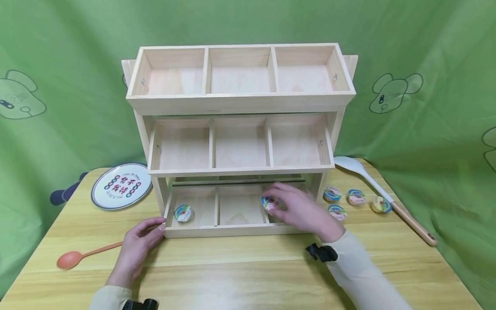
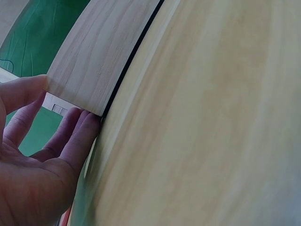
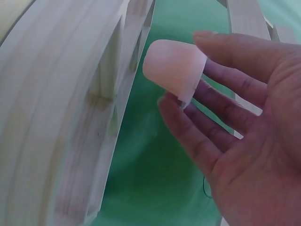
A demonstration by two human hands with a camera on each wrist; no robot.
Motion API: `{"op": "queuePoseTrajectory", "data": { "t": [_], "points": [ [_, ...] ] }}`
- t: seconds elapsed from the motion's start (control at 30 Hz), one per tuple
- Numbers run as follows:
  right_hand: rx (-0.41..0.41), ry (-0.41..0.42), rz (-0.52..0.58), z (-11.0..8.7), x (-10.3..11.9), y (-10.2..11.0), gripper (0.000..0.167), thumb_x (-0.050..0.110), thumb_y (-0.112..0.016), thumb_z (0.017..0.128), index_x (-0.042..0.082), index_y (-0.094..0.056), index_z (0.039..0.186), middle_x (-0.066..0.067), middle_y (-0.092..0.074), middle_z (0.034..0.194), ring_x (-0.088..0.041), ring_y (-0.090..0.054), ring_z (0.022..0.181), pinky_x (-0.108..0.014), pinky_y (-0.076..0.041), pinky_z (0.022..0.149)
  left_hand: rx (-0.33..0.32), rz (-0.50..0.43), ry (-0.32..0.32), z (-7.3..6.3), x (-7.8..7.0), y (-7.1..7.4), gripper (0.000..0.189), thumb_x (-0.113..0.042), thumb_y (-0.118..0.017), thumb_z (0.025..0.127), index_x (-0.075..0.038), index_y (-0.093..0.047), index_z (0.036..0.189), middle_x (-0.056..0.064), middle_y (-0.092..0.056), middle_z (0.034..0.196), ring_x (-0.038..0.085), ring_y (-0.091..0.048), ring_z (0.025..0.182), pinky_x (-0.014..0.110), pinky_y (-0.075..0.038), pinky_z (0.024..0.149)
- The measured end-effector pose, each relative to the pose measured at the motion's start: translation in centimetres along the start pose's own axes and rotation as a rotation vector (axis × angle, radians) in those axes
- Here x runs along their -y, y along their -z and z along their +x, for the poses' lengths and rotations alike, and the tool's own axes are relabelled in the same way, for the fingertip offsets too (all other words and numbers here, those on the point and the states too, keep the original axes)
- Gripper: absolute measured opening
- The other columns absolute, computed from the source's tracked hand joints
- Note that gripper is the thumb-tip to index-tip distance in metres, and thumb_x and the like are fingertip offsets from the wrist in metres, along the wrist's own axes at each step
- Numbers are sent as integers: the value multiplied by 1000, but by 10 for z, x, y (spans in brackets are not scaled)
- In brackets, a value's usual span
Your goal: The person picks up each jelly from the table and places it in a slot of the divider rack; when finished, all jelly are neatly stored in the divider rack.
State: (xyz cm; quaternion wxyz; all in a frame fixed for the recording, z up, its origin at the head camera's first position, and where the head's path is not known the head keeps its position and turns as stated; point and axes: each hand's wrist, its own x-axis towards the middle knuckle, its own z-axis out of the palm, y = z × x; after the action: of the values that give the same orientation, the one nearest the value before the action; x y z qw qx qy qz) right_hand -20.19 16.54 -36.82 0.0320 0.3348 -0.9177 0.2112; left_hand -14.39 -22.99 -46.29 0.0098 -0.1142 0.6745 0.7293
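Plainly, a green curtain (image 1: 248,21) fills the background before us, and we look down on a wood-grain worktop (image 1: 232,271). Toward twelve o'clock on it stands a pale wooden rack (image 1: 240,103) with three stepped trays, each split into three compartments. Between three and four o'clock of the rack we see a white utensil (image 1: 375,185) with a wooden handle, lying aslant; between eight and nine o'clock, a white plate (image 1: 122,186) with a dark rim and red lettering. Farther out at eight o'clock rests an orange spoon (image 1: 73,259), its handle running out of sight at our left hand (image 1: 135,249). That hand is loose, its fingertips touching the bottom tray (image 1: 236,232) at its seven-o'clock corner. Our right hand (image 1: 302,209) pinches a small pinkish cup (image 1: 268,202), which we hold above the bottom tray, near the divider (image 1: 266,218) on its three-o'clock side. A second cup (image 1: 184,213) sits in that tray's nine-o'clock compartment. Four more cups (image 1: 337,212) lie on the worktop at four o'clock of the rack; the yellowish cup (image 1: 381,204) is just beside the utensil.
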Motion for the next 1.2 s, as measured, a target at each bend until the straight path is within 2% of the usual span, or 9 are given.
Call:
{"op": "queuePoseTrajectory", "data": {
  "t": [0.17,0.53,0.8,0.97,1.2],
  "points": [
    [0,44,25,12,6,-8,42,12,-78,83,9,-65,123,-2,-62,120,-19,-60,105,-36,-55,92,-2,6,11,0,-1,0,29,-5,-66,93,5,-61,120,21,-49,130,13,-64,101,29,-53,94],
    [100,24,35,45,26,-17,41,20,-74,89,15,-63,128,2,-59,125,-13,-57,108,-29,-52,92,0,7,10,0,-1,1,29,-5,-66,93,5,-61,120,22,-50,129,13,-64,100,29,-53,94],
    [125,48,50,60,36,-26,43,21,-74,88,16,-62,130,2,-59,125,-11,-58,103,-22,-51,87,2,10,10,0,-2,1,30,-5,-65,94,6,-60,122,24,-48,131,13,-64,100,29,-53,95],
    [125,61,69,64,40,-34,43,16,-74,88,15,-63,130,1,-59,126,-13,-58,103,-24,-52,88,2,7,11,-1,-2,0,31,-5,-65,94,6,-59,122,24,-48,131,13,-64,100,29,-53,95],
    [136,57,53,71,47,-45,42,20,-73,90,14,-62,130,-3,-57,131,-16,-58,107,-30,-52,92,7,18,9,0,-2,0,33,-5,-65,94,7,-58,123,24,-49,131,13,-64,101,29,-53,95]
  ]
}}
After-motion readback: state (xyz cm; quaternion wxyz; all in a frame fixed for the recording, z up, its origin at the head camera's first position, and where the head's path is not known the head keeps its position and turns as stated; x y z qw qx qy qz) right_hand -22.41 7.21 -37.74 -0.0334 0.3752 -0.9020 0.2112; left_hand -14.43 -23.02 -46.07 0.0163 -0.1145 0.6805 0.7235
